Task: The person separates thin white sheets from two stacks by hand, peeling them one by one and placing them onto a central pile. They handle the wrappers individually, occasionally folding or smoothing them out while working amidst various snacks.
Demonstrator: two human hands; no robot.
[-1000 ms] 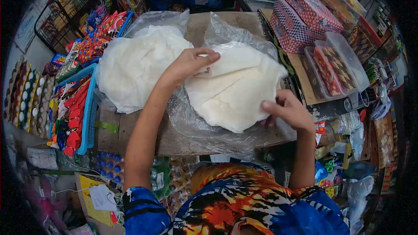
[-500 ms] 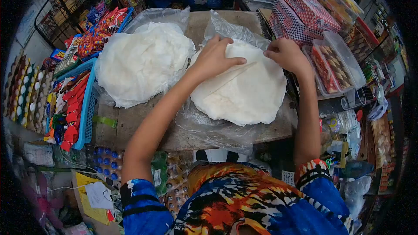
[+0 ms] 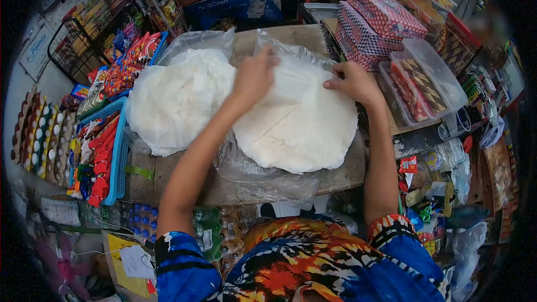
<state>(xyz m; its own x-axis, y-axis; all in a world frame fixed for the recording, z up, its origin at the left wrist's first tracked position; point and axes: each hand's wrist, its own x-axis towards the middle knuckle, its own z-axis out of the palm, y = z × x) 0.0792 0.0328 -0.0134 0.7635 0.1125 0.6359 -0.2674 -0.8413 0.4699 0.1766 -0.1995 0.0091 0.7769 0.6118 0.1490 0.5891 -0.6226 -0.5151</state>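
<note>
Two piles of thin, round, white wrappers lie on the wooden table. At the far edge of the right pile (image 3: 299,134), my left hand (image 3: 255,77) is closed on the edge of a thin wrapper (image 3: 296,81), its fingers blurred by motion. My right hand (image 3: 353,83) pinches the same wrapper's far right edge between thumb and fingers. A thin crease or sheet edge runs diagonally across the right pile. To the left sits the other pile (image 3: 179,98), more rumpled and touched by neither hand. Clear plastic (image 3: 268,182) spreads under the right pile.
The wooden table (image 3: 173,170) has blue baskets (image 3: 118,162) of packaged snacks at its left. Egg trays (image 3: 42,134) stand farther left. Checkered boxes (image 3: 386,14) and a clear plastic container (image 3: 442,78) of pastries stand at the right. Bottles (image 3: 208,232) are below the front edge.
My left hand has moved left and its spread fingers have closed. The thin wrapper's far part is now raised between my hands. The camera view has shifted slightly.
</note>
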